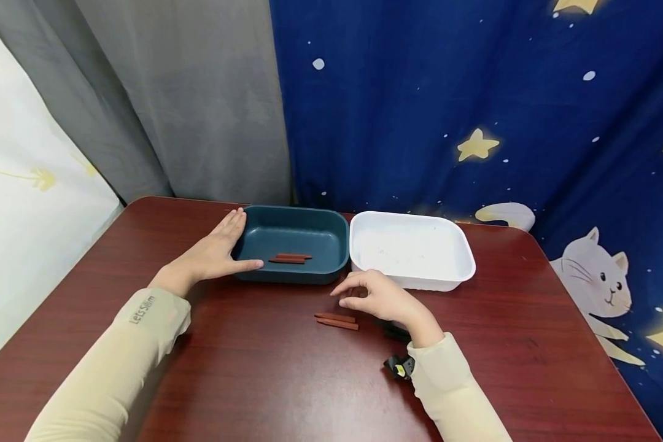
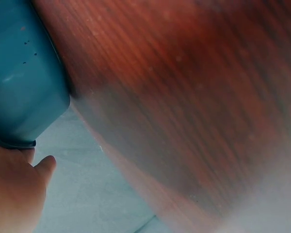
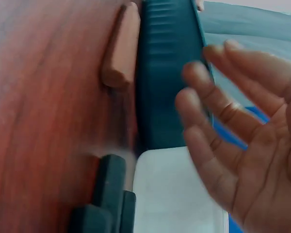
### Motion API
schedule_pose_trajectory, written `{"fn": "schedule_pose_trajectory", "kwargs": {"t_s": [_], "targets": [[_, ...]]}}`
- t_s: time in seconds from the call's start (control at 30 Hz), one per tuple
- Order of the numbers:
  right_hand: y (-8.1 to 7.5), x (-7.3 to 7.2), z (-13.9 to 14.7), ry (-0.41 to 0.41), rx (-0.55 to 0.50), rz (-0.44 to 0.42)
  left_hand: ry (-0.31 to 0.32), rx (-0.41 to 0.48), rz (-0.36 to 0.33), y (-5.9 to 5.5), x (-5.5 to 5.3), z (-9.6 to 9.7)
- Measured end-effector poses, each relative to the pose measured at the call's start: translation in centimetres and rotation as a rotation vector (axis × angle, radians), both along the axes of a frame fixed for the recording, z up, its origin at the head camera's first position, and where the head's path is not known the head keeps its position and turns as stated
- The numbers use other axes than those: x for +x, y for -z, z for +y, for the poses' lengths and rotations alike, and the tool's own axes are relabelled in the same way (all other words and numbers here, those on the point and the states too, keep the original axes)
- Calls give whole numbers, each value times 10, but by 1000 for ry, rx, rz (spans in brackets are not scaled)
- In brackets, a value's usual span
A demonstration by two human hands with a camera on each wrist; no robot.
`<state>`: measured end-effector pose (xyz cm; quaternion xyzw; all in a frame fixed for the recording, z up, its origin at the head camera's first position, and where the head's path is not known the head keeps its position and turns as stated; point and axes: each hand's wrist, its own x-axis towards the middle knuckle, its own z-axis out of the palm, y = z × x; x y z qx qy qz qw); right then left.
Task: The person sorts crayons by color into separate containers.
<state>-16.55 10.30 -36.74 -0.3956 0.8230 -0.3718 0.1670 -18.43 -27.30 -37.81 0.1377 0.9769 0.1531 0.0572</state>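
My left hand rests with fingers extended on the left end of a teal tray. Inside that tray lie brown crayon-like sticks with pointed ends. My right hand hovers with loosely bent fingers and nothing between them, near the front corners of both trays. Just below its fingertips, two more brown sticks lie side by side on the table; the right wrist view shows a faceted brown stick close up. Dark green sticks lie nearby, mostly hidden under the right hand in the head view.
A white tray stands right of the teal one, nearly touching it. Both sit near the back edge of the reddish-brown table. Behind hang a grey curtain and a blue starry curtain. A black device shows beside the right sleeve.
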Motion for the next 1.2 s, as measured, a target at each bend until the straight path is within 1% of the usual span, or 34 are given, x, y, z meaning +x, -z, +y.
{"fn": "schedule_pose_trajectory", "kwargs": {"t_s": [0.1,0.2,0.33,0.57,0.63,0.77,0.97,1.2], "targets": [[4,0,-1,22,52,-16,0,9,-2,-1,1,0],[8,-1,-2,30,76,-36,1,9,-8,-2,0,0],[10,-3,-3,23,87,-56,-4,10,-4,-2,-1,0],[15,1,-4,-6,148,-120,0,21,-10,0,0,2],[16,1,-5,-13,159,-125,-4,18,-7,1,1,2],[16,0,-6,8,180,-123,-14,15,4,1,1,1],[17,2,-8,7,214,-112,-14,22,0,1,1,2],[16,3,-10,9,217,-126,-18,15,-2,1,0,1]]}}
